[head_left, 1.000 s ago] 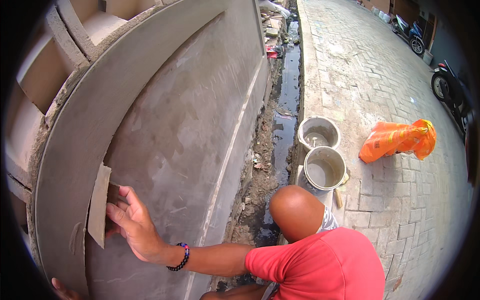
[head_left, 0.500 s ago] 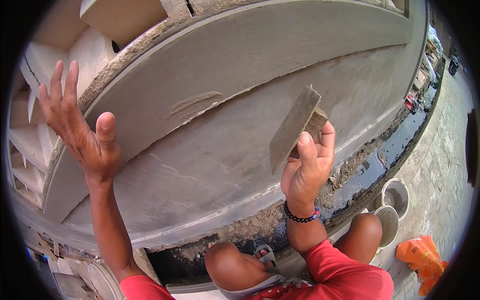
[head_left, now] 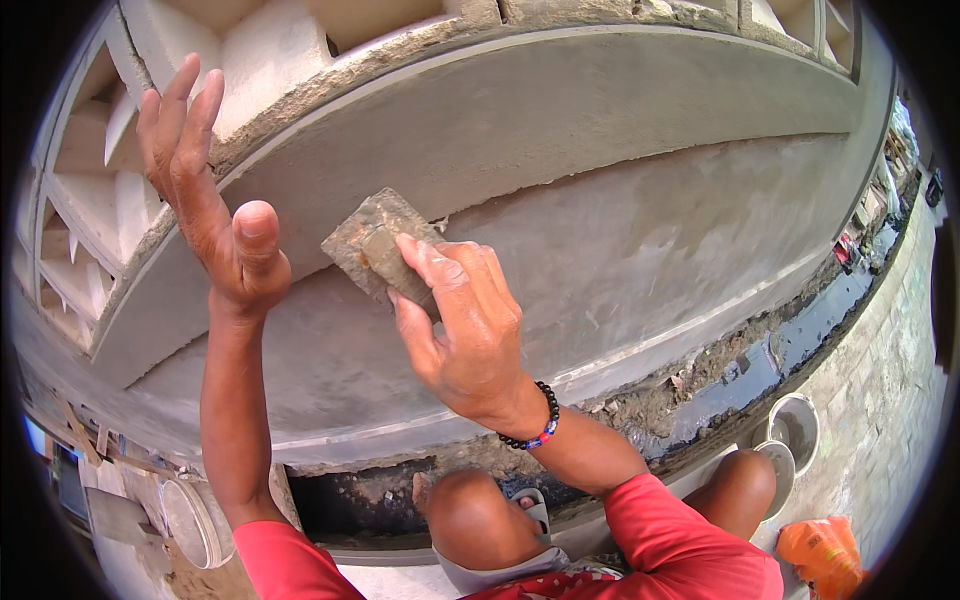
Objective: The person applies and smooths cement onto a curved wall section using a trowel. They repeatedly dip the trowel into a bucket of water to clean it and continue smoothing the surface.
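The right hand (head_left: 465,330) has shifted toward nine o'clock, fingers grasping a float (head_left: 368,232), its wall (head_left: 600,230) contact unclear. The left hand (head_left: 212,225) spreads empty.

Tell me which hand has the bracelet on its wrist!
The right hand, the one holding the flat grey tool: a black beaded bracelet circles its wrist. The left hand is open, its wrist bare.

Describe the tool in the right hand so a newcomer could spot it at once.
Start at the grey wall; the right hand, with a beaded bracelet, is in front of it. It grips a small four-sided float by a block handle. Unlike the round buckets, the float is flat and hand-held.
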`<state>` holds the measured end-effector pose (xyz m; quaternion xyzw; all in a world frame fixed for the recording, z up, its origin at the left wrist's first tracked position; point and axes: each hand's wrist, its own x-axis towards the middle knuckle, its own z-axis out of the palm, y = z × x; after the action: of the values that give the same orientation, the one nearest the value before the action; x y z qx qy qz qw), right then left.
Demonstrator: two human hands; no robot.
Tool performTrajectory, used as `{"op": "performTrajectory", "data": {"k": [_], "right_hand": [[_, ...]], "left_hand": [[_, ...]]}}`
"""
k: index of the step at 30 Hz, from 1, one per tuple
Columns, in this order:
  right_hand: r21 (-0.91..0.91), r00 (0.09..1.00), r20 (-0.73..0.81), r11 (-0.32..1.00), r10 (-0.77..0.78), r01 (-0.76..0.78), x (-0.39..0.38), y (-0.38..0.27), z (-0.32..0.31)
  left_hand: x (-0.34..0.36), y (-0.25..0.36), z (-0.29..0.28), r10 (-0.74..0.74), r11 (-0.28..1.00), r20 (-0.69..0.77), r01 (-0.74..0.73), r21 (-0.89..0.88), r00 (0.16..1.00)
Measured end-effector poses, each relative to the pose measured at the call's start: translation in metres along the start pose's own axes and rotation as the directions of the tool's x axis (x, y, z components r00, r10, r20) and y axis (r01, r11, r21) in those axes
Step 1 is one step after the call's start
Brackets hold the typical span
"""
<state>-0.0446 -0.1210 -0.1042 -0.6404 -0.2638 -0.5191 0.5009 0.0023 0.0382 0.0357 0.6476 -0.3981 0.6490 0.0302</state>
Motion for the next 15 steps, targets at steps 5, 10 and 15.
{"op": "performTrajectory", "data": {"k": [5,10,15], "right_hand": [[0.511,0.938,0.172,0.787,0.301,-0.346,-0.02,0.001,-0.025],[0.955,0.802,0.078,0.187,0.592,-0.232,-0.02,0.043,-0.1],[0.886,0.75,-0.149,0.423,0.644,-0.188,0.002,0.063,-0.123]], "left_hand": [[-0.003,-0.001,-0.018,-0.029,0.996,0.011,0.028,0.086,1.0],[-0.012,-0.015,-0.028,0.027,0.952,0.046,-0.039,0.304,0.999],[-0.012,-0.01,-0.022,0.013,0.941,0.068,-0.035,0.336,0.998]]}}
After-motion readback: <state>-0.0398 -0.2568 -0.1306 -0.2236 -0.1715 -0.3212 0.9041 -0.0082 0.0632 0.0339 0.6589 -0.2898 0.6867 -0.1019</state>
